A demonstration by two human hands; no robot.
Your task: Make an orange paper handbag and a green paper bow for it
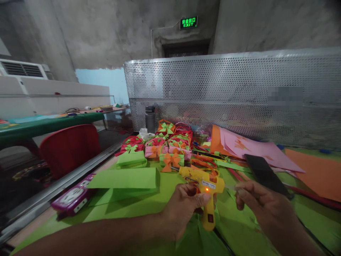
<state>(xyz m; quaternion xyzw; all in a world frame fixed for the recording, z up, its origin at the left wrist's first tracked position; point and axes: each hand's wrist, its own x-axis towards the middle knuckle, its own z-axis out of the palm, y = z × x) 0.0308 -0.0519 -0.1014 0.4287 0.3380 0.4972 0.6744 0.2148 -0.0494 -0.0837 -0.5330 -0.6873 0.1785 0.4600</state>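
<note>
My left hand [181, 204] is closed around a yellow hot glue gun [209, 209], whose nozzle points left and whose orange light glows. At the gun's rear end, my right hand [262, 202] pinches a thin translucent stick, seemingly a glue stick [230, 186], which reaches toward the back of the gun. Whether it is inside the gun I cannot tell. Beyond the nozzle stands a small green felt bag [172, 160] with orange bows. Green sheets [125, 179] lie folded to the left of the gun.
Several small red, pink and green bags [154, 149] crowd the back of the table. A purple device [73, 197] lies at left, a dark bottle [150, 119] behind. Right are a black phone-like slab [266, 174], pink sheets [255, 149] and orange sheets [317, 172]. A perforated metal panel [226, 89] borders the table.
</note>
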